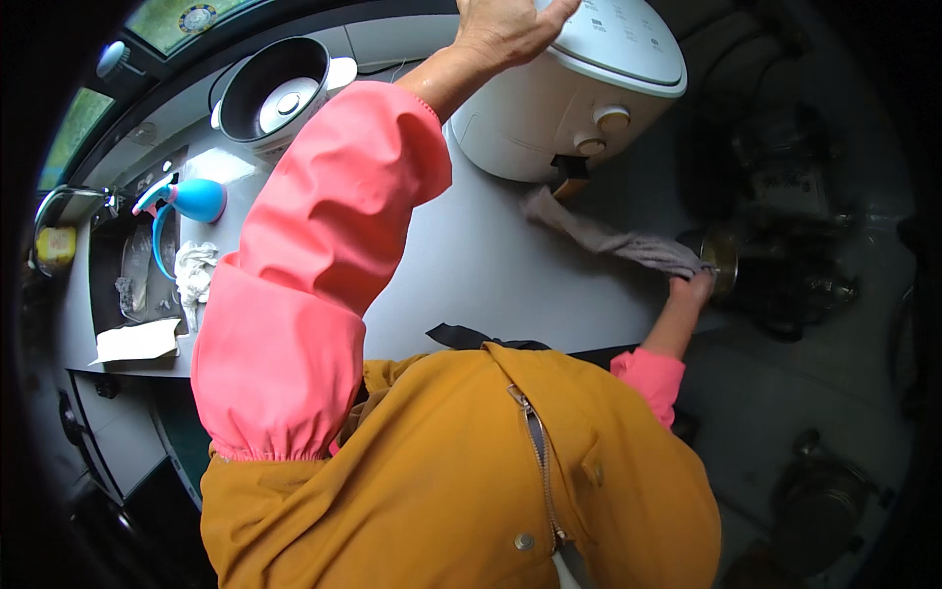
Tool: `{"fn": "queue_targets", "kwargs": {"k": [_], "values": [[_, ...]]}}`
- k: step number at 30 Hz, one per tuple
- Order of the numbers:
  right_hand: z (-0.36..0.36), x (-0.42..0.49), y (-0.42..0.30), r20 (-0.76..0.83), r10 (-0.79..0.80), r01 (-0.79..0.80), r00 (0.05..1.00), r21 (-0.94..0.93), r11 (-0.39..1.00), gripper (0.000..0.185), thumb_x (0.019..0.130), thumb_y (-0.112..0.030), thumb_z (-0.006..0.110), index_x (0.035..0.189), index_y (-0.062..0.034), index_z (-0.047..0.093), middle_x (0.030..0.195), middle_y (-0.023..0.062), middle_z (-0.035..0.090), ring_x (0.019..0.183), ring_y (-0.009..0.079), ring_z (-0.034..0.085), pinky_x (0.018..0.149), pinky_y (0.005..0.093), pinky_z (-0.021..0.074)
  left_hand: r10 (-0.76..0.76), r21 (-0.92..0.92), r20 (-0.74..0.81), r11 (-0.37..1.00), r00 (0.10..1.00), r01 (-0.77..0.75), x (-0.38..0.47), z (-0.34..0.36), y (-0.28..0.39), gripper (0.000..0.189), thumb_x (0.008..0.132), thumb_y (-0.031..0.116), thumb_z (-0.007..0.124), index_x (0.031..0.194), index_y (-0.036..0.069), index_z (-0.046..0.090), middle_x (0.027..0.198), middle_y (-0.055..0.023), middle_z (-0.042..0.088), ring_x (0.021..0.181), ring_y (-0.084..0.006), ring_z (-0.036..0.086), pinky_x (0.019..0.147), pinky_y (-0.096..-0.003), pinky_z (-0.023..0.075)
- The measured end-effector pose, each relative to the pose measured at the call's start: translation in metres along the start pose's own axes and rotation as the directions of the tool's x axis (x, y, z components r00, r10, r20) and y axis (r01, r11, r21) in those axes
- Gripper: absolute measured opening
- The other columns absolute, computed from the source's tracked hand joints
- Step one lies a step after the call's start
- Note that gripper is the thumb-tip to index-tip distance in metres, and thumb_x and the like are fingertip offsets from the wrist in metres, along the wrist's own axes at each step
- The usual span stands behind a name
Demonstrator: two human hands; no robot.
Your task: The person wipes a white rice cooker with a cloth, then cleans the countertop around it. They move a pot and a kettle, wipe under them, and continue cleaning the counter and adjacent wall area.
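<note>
My left hand [511, 28] is at the top edge of the view, beside and against the lid of a white air fryer [515, 125]; its fingertips are partly cut off by the frame. The air fryer stands on the grey countertop [441, 272], its two knobs and handle towards me. At the right, my right hand [694, 286] grips one end of a greyish cloth [625, 243]. The cloth stretches leftward over the counter, its blurred far end just below the air fryer's handle. Close behind the hand is a metallic, round-rimmed vessel [721, 261].
An open cooker with a dark pot [239, 96] stands back left. Nearer are a blue spray bottle [200, 200], a crumpled white cloth [194, 271] and a sink [107, 272] with a curved faucet [55, 199]. White paper [137, 341] lies at the counter's edge. Dark cookware fills the shadowed right.
</note>
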State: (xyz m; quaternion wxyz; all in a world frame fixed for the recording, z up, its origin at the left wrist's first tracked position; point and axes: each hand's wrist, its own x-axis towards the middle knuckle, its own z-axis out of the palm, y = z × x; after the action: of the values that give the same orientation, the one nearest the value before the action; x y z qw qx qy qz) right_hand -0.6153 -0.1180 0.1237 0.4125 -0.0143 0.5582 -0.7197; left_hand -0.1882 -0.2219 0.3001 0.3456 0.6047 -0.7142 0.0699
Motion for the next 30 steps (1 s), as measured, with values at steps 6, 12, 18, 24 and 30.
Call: {"fn": "queue_targets", "kwargs": {"k": [6, 12, 18, 24, 30], "values": [[0.034, -0.048, 0.012, 0.534, 0.283, -0.34, 0.796, 0.008, 0.94, 0.033, 0.09, -0.02, 0.048, 0.116, -0.0018, 0.055, 0.115, 0.0133, 0.059, 0.106, 0.0278, 0.056, 0.094, 0.0433, 0.0443, 0.043, 0.013, -0.036, 0.999, 0.998, -0.043, -0.002, 0.002, 0.003, 0.035, 0.078, 0.03, 0.06, 0.102, 0.004, 0.062, 0.107, -0.0189, 0.059, 0.102, -0.0355, 0.055, 0.088, -0.045, 0.0454], [0.109, -0.064, 0.15, 0.589, -0.082, 0.338, 0.804, -0.339, 0.878, 0.022, 0.09, -0.017, 0.05, 0.102, -0.0007, 0.058, 0.097, 0.012, 0.06, 0.091, 0.0274, 0.058, 0.081, 0.0423, 0.0473, 0.187, 0.11, -0.093, 0.978, 0.978, -0.176, -0.01, 0.02, -0.001, 0.039, 0.077, 0.029, 0.063, 0.107, 0.005, 0.061, 0.112, -0.0182, 0.058, 0.107, -0.0352, 0.053, 0.092, -0.0452, 0.0438], [0.101, -0.029, 0.212, 0.795, -0.319, 0.722, 0.516, -0.604, -0.337, 0.028, 0.081, -0.022, 0.055, 0.097, 0.0004, 0.061, 0.096, 0.019, 0.063, 0.09, 0.031, 0.061, 0.078, 0.0409, 0.0474, 0.487, 0.384, -0.098, 0.823, 0.868, -0.419, -0.011, 0.034, -0.021, 0.044, 0.076, 0.029, 0.065, 0.112, 0.004, 0.06, 0.116, -0.0182, 0.056, 0.111, -0.0352, 0.052, 0.096, -0.0459, 0.0418], [0.065, -0.073, 0.2, 0.852, 0.058, 0.844, 0.52, -0.501, -0.192, 0.025, 0.081, -0.022, 0.054, 0.095, -0.0057, 0.066, 0.098, 0.0164, 0.065, 0.097, 0.0314, 0.06, 0.086, 0.0419, 0.0462, -0.234, -0.52, 0.11, 0.815, 0.966, 0.256, -0.01, 0.037, -0.025, 0.04, 0.094, 0.029, 0.051, 0.116, -0.003, 0.056, 0.123, -0.0224, 0.051, 0.112, -0.0344, 0.05, 0.096, -0.0392, 0.0413], [0.042, -0.056, 0.14, 0.65, 0.464, 0.763, 0.601, -0.64, -0.091, 0.035, 0.085, -0.02, 0.055, 0.115, -0.0044, 0.061, 0.117, 0.0219, 0.058, 0.102, 0.0357, 0.06, 0.087, 0.0426, 0.0473, -0.274, -0.685, 0.107, 0.676, 0.956, 0.271, -0.008, 0.042, -0.031, 0.037, 0.094, 0.027, 0.051, 0.117, -0.002, 0.055, 0.12, -0.0198, 0.054, 0.111, -0.0314, 0.052, 0.094, -0.038, 0.0441]]}}
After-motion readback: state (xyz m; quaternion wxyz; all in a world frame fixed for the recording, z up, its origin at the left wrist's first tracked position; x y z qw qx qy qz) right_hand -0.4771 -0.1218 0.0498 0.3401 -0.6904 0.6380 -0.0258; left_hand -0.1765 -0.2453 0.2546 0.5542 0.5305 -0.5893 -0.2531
